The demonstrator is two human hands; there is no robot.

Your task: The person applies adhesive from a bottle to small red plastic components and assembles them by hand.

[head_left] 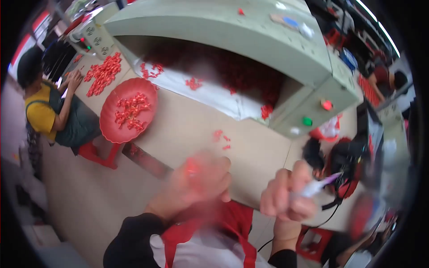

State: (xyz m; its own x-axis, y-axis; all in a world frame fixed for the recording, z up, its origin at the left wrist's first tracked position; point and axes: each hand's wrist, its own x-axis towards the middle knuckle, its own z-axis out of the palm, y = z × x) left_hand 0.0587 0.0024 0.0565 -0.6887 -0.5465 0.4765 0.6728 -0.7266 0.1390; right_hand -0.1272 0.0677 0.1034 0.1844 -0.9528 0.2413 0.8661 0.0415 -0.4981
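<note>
My left hand [208, 178] is curled in front of me, smeared by motion. A small red piece [192, 167] shows at its fingers; its exact kind is too blurred to name. To its right, my right hand [286, 194] is wrapped round a white dispensing bottle [310, 189] with a thin purple needle tip pointing up and to the right. The two hands are apart. Just beyond them, several loose small red pieces [219, 135] lie on the pale tabletop [250, 152].
A pale green machine [214, 31] with a wide opening stands across the far side, red pieces on the white sheet [174, 87] inside. At left are a red scalloped basin [149, 116] of red pieces, a red heap [103, 75] and a seated co-worker [58, 107].
</note>
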